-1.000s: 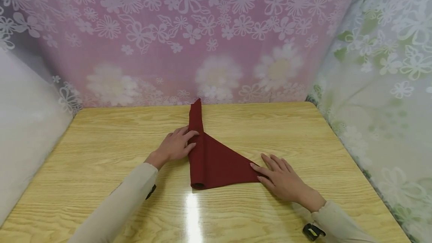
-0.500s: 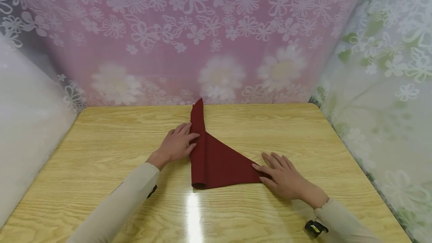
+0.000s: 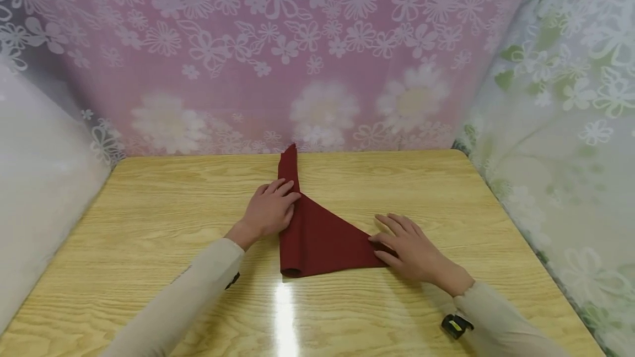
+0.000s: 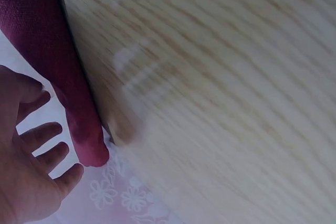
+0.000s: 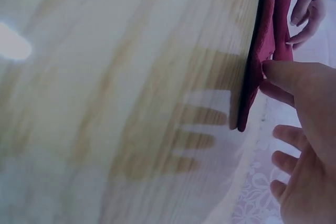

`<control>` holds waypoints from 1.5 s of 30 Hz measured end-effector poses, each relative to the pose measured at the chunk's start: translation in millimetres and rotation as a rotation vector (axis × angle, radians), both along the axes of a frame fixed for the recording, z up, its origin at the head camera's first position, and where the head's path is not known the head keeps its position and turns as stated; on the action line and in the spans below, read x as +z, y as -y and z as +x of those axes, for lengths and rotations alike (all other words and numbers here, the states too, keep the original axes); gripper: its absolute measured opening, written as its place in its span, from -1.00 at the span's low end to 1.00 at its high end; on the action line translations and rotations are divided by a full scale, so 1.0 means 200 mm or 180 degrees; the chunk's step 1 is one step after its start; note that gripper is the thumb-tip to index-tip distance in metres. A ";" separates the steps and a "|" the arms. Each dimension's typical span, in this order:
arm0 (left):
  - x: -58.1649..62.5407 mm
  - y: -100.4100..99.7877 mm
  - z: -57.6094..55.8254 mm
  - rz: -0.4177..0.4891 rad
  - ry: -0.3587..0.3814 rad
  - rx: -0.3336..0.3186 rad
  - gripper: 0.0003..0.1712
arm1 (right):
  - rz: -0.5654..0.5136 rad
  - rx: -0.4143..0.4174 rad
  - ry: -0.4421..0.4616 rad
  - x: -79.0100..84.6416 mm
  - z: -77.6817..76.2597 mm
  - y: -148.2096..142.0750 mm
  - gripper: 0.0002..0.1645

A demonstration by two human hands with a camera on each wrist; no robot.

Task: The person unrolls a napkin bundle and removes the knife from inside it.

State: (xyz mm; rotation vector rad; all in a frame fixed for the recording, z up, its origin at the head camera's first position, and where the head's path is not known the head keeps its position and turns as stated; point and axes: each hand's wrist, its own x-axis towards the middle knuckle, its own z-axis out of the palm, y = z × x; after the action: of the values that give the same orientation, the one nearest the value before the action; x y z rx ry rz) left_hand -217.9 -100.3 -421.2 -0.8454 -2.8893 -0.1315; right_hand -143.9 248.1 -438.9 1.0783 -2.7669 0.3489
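Observation:
A dark red cloth [image 3: 329, 236] lies on the wooden table, its left side wound into a long roll [image 3: 291, 247] that runs away from me. The flat part narrows to a corner at the right. On the roll's middle rests my left hand [image 3: 268, 211], fingers loosely extended across it. My right hand [image 3: 414, 252] touches the right corner with thumb and index finger, while its other fingers spread out beyond the cloth. In the right wrist view, the thumb and index finger [image 5: 281, 74] meet the cloth's edge. The palm hides the very tip.
The wood-grain table [image 3: 173, 191] ends at a pink flowered backdrop [image 3: 238, 70], and the roll's far end reaches its back edge. A pale flowered curtain [image 3: 560, 142] stands along the right side, a whitish one [image 3: 39, 180] on the left. Black wrist cameras [image 3: 456, 325] show below the sleeves.
My left hand has moved slightly to the right, further over the roll. The right hand has shifted a little up and left at the corner. The cloth stays nearly the same.

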 end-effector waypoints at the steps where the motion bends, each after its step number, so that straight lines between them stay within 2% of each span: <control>1: 0.00 -0.01 0.00 0.0014 0.0006 0.0008 -0.60 | -0.0005 0.0015 -0.0008 0.00 -0.01 0.00 -0.62; 7: 0.01 -0.05 0.00 -0.0072 -0.0025 0.0026 -0.57 | 0.0027 0.0137 0.0119 -0.02 -0.04 0.00 -0.45; 12: 0.01 -0.09 0.00 -0.0222 -0.0075 0.0061 -0.57 | 0.0095 0.0308 0.0120 -0.02 -0.06 0.01 -0.44; 17: -0.01 -0.11 0.00 -0.0420 -0.0067 0.0122 -0.55 | 0.0224 0.0365 0.0130 -0.01 -0.06 0.03 -0.47; 21: -0.02 -0.11 0.00 -0.0550 -0.0019 0.0199 -0.52 | 0.0364 0.0273 0.0380 0.01 -0.05 0.04 -0.48; 25: -0.02 -0.09 0.00 -0.0552 0.0037 0.0220 -0.50 | 0.0456 0.0078 0.0557 0.01 -0.03 0.04 -0.48; 35: -0.06 -0.02 0.02 -0.0323 -0.0013 0.0176 -0.50 | 0.0558 -0.0128 0.0473 -0.02 0.00 0.02 -0.47; 45: -0.08 -0.03 0.02 -0.0251 0.0078 0.0137 -0.45 | 0.0603 -0.0207 0.0397 -0.01 0.02 -0.01 -0.48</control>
State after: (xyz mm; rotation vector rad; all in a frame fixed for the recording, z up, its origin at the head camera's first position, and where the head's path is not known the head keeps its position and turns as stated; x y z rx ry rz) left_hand -213.4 -94.7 -437.4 -0.7987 -2.9508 -0.0239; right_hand -140.2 249.1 -441.8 1.0359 -2.9883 0.1528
